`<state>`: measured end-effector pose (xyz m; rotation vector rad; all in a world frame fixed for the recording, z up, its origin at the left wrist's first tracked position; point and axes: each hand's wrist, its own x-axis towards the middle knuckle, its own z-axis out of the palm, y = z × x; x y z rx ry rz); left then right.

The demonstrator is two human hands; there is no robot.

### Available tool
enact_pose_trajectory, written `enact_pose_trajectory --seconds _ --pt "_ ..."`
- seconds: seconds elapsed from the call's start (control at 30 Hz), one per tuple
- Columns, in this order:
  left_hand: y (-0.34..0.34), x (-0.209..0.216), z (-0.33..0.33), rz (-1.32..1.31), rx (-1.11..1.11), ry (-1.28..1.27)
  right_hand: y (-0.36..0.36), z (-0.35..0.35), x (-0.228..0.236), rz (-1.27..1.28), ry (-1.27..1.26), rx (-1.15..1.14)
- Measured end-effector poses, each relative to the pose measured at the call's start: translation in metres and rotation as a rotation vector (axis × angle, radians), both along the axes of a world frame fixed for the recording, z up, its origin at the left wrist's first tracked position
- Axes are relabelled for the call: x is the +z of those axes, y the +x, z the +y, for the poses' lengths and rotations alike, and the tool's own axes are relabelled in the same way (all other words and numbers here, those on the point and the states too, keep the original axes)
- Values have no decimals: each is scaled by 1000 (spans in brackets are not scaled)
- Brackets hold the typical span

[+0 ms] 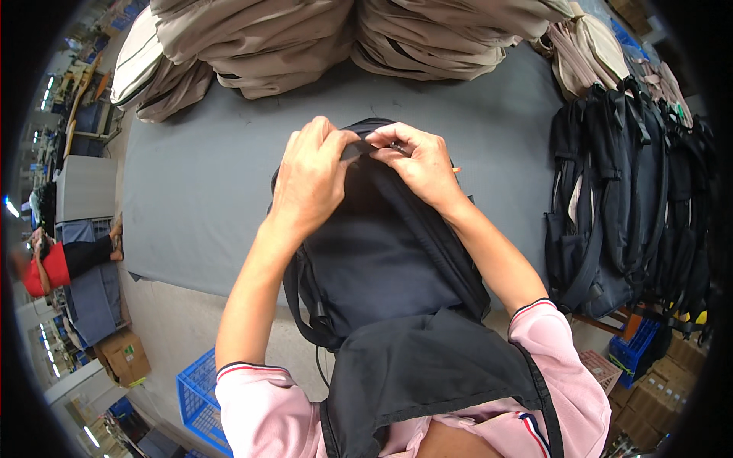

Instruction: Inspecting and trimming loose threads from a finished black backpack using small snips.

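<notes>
A black backpack [374, 252] lies open in front of me on the grey-covered table [198, 191], its dark lining showing. At its far end my left hand [311, 174] pinches the dark fabric edge of the opening between thumb and fingertips. Close beside it, my right hand [420, 162] is closed on the same edge, thumb and forefinger together. A small dark, shiny piece shows at the right fingers, too small to make out. A loose strap hangs along the backpack's left side.
Beige bags [282, 46] are piled along the table's far edge. More black backpacks [603, 191] hang or stack at the right. Blue crates [200, 401] stand on the floor by the near left. A person in red [52, 269] is at far left.
</notes>
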<state>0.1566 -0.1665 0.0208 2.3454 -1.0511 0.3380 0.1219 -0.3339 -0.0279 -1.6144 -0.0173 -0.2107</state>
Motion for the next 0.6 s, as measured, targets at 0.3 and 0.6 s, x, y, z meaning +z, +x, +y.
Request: enact_pose_trajectory --seconds 0.3,0.6 --pt "52 -15 15 905 -176 -212 4 -8 10 257 -54 138" --pt "43 -12 4 1252 9 -508 -22 0 28 30 -312 -8"
